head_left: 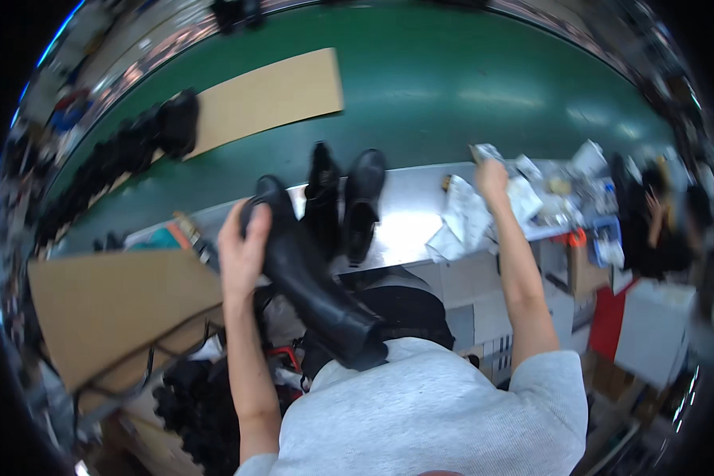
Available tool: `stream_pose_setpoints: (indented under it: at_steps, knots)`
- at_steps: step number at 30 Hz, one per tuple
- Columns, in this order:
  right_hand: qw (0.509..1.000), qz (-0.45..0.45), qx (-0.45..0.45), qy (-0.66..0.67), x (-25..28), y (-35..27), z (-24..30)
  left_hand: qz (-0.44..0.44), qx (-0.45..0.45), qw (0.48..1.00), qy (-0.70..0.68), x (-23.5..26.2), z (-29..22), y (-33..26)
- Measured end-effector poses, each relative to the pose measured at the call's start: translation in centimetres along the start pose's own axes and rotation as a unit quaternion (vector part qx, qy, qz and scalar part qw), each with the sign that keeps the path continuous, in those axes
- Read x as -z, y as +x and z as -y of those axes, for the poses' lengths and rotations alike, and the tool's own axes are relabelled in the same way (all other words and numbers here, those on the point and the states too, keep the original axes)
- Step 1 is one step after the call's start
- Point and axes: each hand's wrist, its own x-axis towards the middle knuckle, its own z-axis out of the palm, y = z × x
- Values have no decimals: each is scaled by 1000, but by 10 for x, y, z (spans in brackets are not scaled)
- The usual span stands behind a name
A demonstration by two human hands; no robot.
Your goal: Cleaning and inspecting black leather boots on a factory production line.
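Head view: a tall black boot (313,278) slants across the person's left side, above the lap, toe pointing away and shaft running down to the front of the pale grey shirt (420,412).
Left hand: the left hand (244,242) is wrapped round the foot end of the boot, thumb on one side and fingers on the other, holding it firmly.
Right hand: the right hand (492,176) is stretched out over the bench, fingers curled at a small pale item (488,151); blur hides whether they grip it.
Boot work: the held boot looks whole, foot and shaft joined, so this is probably a late stage; it seems unfinished while in hand. What has been done to its leather cannot be told.
Black footwear pair: two black shoes or boots (365,178) sit side by side on the metal bench (404,234), between the hands and touched by neither; whether they are finished is unclear.
White sheets: crumpled white sheets (466,213) and clear plastic packaging (559,208) crowd round the right hand, and could hinder picking up anything small there.
Green worktop: beyond the bench, the green worktop (444,87) carries a flat cardboard sheet (270,95) and, at left, a row of black boots (178,123).
Edges: a large cardboard panel (111,309) lies left of the left forearm; a blue basket (608,242) is at right, near a co-worker's hand (656,213).
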Motion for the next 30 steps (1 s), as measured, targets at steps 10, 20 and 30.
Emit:
stream_pose_setpoints:
  at_steps: [10,20,30]
  knots:
    - [933,-114,274,202,18,-21,44,-9,6,986,164,-20,-26,-33]
    - [740,154,547,360,179,-134,211,-23,9,989,146,-17,-25,-35]
    - [743,269,183,585,134,-87,164,-27,-5,995,91,-8,8,-26]
